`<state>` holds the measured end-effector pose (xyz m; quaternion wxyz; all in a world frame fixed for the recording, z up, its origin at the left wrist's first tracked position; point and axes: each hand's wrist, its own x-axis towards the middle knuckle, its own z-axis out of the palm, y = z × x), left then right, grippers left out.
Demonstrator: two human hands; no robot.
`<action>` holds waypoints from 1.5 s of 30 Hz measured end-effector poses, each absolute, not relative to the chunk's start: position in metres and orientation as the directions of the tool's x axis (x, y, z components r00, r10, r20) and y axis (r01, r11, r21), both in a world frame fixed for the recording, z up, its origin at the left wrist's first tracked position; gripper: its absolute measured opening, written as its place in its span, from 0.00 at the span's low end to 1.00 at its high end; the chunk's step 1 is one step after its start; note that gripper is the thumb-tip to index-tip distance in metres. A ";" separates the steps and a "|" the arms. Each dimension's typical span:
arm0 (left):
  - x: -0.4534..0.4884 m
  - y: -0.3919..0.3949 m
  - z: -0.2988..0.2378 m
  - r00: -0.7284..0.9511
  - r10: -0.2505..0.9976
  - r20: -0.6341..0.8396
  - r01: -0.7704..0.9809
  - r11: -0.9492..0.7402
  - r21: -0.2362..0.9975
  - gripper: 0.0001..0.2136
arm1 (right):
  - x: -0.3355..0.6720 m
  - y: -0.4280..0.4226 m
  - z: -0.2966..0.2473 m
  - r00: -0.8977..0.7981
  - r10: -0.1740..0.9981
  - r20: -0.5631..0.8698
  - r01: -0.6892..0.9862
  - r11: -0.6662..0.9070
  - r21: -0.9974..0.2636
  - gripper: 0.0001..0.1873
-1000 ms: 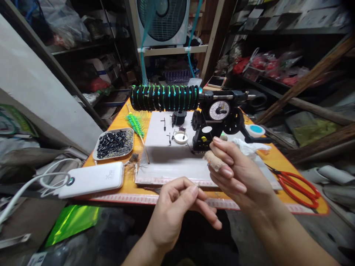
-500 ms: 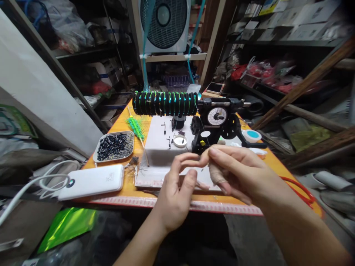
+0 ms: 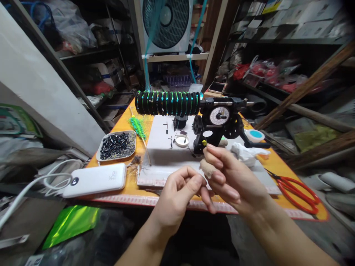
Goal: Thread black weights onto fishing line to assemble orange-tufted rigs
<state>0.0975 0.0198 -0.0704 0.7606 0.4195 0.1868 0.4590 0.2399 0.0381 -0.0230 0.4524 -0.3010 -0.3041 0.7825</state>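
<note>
My left hand [image 3: 177, 195] is closed over the near edge of the white board [image 3: 162, 160], thumb and index finger pinched together. Just to its right is my right hand [image 3: 235, 181], thumb pressed to a fingertip and one finger wrapped in beige tape. Anything in either pinch is too fine to make out. Beyond the hands stands a black hand-cranked winding machine [image 3: 206, 135] with a round dial [image 3: 219, 115]. Its horizontal roller [image 3: 168, 103] carries black rings with green and blue strands. A small white dish [image 3: 182, 140] and several tiny black swivel-like pieces lie on the board.
To the left are a tray [image 3: 135, 142] of small black and metallic parts, a white power bank [image 3: 95, 180] with a cable, and a green brush-like stick [image 3: 137, 127]. Red-handled scissors [image 3: 298, 194], crumpled white tissue [image 3: 244, 153] and a blue-topped round tub [image 3: 254, 135] lie right. A fan [image 3: 166, 22] stands behind.
My left hand's thumb and index finger have come together. My right hand has turned, its fingers curling more toward me. The view has shifted slightly, showing more of the scissors.
</note>
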 end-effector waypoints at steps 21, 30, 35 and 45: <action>0.097 -0.015 -0.099 0.536 0.837 -0.113 -0.607 0.475 0.637 0.14 | 0.249 0.033 -0.037 -0.403 0.902 -0.154 -0.327 -0.299 -0.896 0.16; 0.081 -0.029 -0.120 0.528 0.848 -0.048 -0.615 0.421 0.666 0.11 | 0.250 0.009 -0.056 -0.464 0.882 -0.080 -0.143 -0.164 -0.976 0.07; 0.079 -0.037 -0.127 0.481 0.865 0.142 -0.733 0.308 0.606 0.07 | 0.249 0.008 -0.067 -0.423 0.904 -0.064 -0.249 -0.183 -0.951 0.09; 0.073 -0.063 -0.115 0.195 0.979 -0.062 -0.634 0.174 0.754 0.07 | 0.234 -0.004 -0.079 -0.353 0.935 -0.031 -0.377 -0.173 -0.910 0.08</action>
